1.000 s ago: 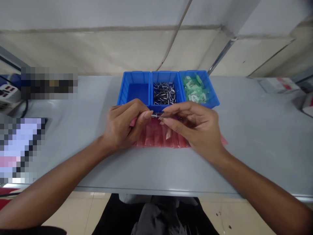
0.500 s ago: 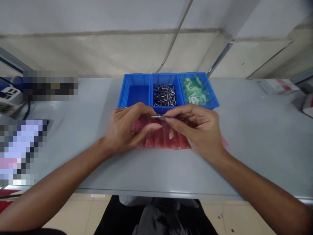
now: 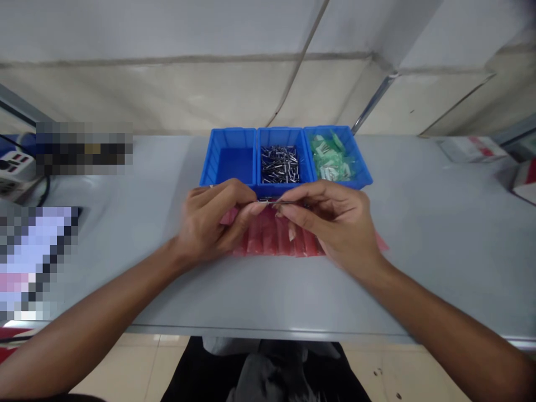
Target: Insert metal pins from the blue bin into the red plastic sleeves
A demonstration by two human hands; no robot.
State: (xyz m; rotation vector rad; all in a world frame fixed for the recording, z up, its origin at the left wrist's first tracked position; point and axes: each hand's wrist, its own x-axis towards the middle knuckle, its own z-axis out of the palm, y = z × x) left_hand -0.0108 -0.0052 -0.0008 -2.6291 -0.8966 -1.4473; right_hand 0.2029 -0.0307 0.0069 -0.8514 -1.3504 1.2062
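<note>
A thin blind rivet (image 3: 270, 202), silver at its left end and dark along its shaft, is held level between my two hands. My left hand (image 3: 220, 220) pinches the silver end with thumb and forefinger. The dark shaft sits between the thumb and fingers of my right hand (image 3: 337, 220). Beneath both hands lies a row of red-pink plastic bags (image 3: 270, 237), partly covered by the fingers. Just beyond the hands, the middle blue bin (image 3: 281, 137) holds a heap of similar metal pieces (image 3: 280, 166).
The left blue bin (image 3: 234, 159) shows its bare floor. Green and clear plastic packets (image 3: 333, 159) fill the right one. A power strip (image 3: 19, 167) and a blurred screen (image 3: 39, 251) lie at the left of the grey table (image 3: 268, 296); white-and-red boxes (image 3: 473, 149) stand far right.
My left thumb and forefinger have closed onto the silver end of the rivet, where they were apart before. My right hand keeps its pinch.
</note>
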